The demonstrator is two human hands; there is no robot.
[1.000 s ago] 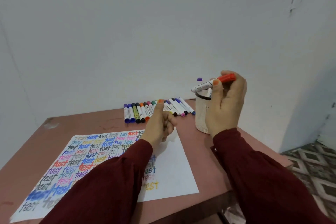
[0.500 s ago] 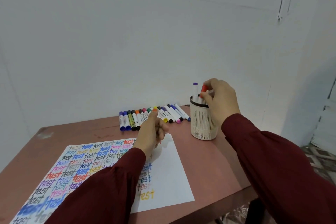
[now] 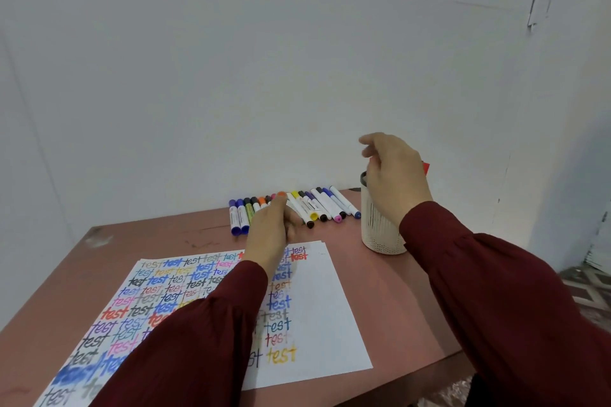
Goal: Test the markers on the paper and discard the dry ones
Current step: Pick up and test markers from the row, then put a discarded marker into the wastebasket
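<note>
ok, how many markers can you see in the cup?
1: a red marker pokes out above the cup, behind the right hand. That hand covers the opening, so more may be hidden.

Bench: reddish-brown top, scuffed at the back left. A sheet of paper lies flat towards the front; its left part is covered with the word "test" in many colours and its right part is blank. A row of capped markers lies side by side along the back edge. A white perforated cup stands upright just beside the row's right end, apart from the paper.
</note>
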